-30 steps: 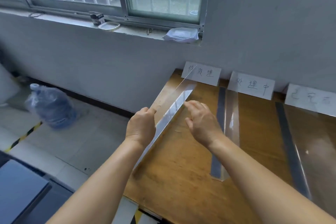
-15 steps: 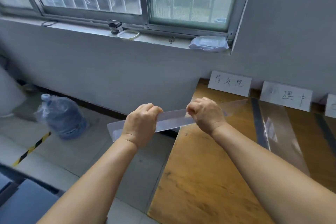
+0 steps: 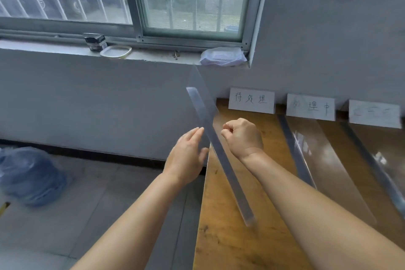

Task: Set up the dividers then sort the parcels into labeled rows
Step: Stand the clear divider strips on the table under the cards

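A long clear plastic divider [image 3: 221, 155] is held above the left edge of the wooden table [image 3: 221, 243], running from near me up toward the wall. My right hand [image 3: 243, 136] grips its right side in a curled fist. My left hand [image 3: 186, 155] lies against its left face with fingers straight. Two more clear dividers [image 3: 306, 149] [image 3: 377, 173] lie front to back on the table. Three white handwritten labels [image 3: 251, 99] [image 3: 310, 107] [image 3: 374, 113] lean on the wall at the table's back. No parcels are in view.
Left of the table edge is tiled floor with a blue water bottle in a plastic bag [image 3: 28, 177]. The window sill above holds a small dark box [image 3: 95, 41], a round lid [image 3: 115, 51] and a white packet [image 3: 222, 57].
The divider has swung from crosswise to lengthwise along the table's left edge. My left hand has let go of its grip and now lies flat against it.
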Motion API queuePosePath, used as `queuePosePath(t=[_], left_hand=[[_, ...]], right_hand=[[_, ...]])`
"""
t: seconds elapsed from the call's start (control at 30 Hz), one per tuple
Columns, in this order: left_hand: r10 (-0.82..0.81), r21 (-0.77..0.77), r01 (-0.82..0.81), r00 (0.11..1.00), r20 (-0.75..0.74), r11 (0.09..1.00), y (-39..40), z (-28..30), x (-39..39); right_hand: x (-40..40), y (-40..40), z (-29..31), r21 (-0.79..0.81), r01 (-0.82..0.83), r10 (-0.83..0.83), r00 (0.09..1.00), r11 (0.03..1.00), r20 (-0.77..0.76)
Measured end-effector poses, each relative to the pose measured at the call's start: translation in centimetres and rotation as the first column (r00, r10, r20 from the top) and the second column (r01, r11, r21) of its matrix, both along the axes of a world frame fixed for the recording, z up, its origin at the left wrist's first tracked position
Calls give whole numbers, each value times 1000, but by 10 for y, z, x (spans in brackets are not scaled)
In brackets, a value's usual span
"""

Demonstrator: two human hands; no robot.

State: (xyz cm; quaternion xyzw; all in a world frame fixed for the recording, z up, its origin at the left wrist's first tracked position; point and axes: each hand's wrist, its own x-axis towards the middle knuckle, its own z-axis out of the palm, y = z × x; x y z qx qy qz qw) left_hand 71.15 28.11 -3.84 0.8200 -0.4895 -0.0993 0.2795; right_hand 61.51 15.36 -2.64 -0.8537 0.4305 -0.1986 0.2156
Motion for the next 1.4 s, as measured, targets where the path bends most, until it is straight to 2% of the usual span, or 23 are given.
queuePosePath(t=[0.17,0.37,0.47,0.6,0.77,0.87,1.2,1.4], left_hand=[[-131,146,148,984,-121,978,-21,-17,-26],[-168,218,216,961,-219,952,-31,-37,-40],[-160,210,223,946,-281,952,-32,-42,-40],[-142,164,218,913,-382,962,-33,-48,-40],[-155,75,219,855,-495,973,-35,-44,-47],[-150,42,205,827,-542,978,-37,-42,-52],[-91,57,154,802,-590,986,-58,-36,-37],[-62,64,127,793,-606,990,-72,-36,-29]], right_hand=[[-29,-5,-20,64,153,-151,988,986,-29],[-47,-3,-45,165,226,-222,974,960,-43],[-52,5,-41,233,182,-185,983,955,-6],[-66,23,-32,417,89,-116,993,905,40],[-95,53,-22,601,15,62,992,799,-108],[-99,60,-25,607,-8,83,992,794,-96],[-64,47,-37,610,-17,-93,985,793,148],[-59,39,-41,646,-49,-89,980,762,179]])
